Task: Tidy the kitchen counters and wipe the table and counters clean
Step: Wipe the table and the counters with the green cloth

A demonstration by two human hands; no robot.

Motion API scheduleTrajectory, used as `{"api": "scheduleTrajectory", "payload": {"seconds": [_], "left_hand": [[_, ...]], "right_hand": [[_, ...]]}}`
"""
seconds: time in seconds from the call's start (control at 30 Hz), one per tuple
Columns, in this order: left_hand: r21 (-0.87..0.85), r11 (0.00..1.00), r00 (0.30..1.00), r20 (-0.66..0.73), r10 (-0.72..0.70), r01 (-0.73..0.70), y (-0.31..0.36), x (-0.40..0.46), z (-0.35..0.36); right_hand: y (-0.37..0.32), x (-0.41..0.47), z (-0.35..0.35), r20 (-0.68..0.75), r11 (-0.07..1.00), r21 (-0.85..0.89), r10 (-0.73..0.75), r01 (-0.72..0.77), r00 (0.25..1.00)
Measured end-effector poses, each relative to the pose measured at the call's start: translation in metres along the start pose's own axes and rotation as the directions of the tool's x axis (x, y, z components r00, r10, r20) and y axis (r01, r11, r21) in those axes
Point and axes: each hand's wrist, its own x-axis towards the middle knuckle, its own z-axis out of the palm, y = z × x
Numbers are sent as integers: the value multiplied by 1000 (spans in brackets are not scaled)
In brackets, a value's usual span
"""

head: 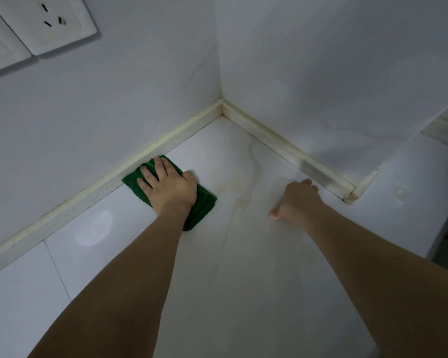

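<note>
While the left hand (170,188) presses flat-fingered on the folded dark green cloth (204,202), faint yellowish stains (233,184) lie just rightward on the white counter (243,280), between it and the braced, spread right hand (295,200).

My feed is dim and grey-blue, focus sharp. One glare patch sits on the counter (93,228). Wide-angle bending at edges.
</note>
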Motion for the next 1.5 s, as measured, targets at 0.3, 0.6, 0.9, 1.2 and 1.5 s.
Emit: {"api": "scheduleTrajectory", "payload": {"seconds": [0.3,0.6,0.9,1.2,1.5], "left_hand": [[-1,997,997,3,73,-73,3,4,0],[-11,998,998,13,58,-57,3,2,1],[-89,987,989,44,141,-137,46,-132,19],[-61,990,989,63,131,-127,47,-128,15],[-45,987,986,55,158,-156,43,-129,16]], "right_hand": [[2,1,5,-16,1000,-13,-3,2,1000],[8,1,10,-46,999,-7,-49,49,998],[9,-8,6,-35,994,-58,-95,93,995],[12,-7,6,-29,991,18,-133,133,991],[128,-93,42,-419,982,183,123,-48,900]]}}
